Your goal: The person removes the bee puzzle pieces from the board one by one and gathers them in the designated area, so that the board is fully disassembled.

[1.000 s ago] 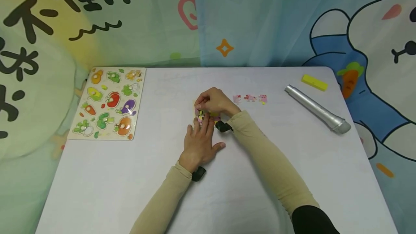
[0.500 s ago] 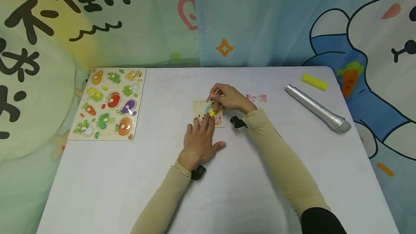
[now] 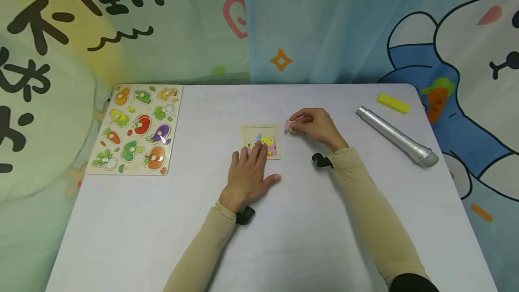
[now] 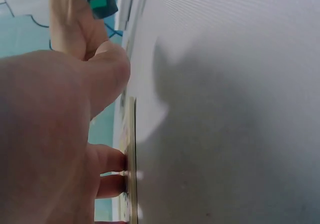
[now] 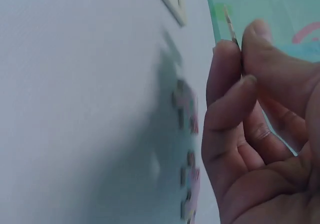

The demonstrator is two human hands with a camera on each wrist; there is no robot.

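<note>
A small square jigsaw board with a pale frame lies mid-table, partly filled with yellow, pink and blue picture pieces. My left hand rests on its near edge with straight fingers and the thumb spread aside; in the left wrist view the fingertips meet the board's edge. Just right of the board, my right hand pinches a small pink puzzle piece between thumb and index finger. In the right wrist view the thin puzzle piece is held edge-on, above the table.
Loose pink puzzle pieces lie beneath the right hand, which hides them in the head view. A vegetable peg puzzle lies at the left. To the right are a silver microphone-shaped tube and a yellow block. A printed curtain hangs behind.
My right hand has moved right from over the jigsaw board, carrying a pinched puzzle piece and uncovering the board's upper part. It now covers the loose pieces. The left hand has stayed nearly still.
</note>
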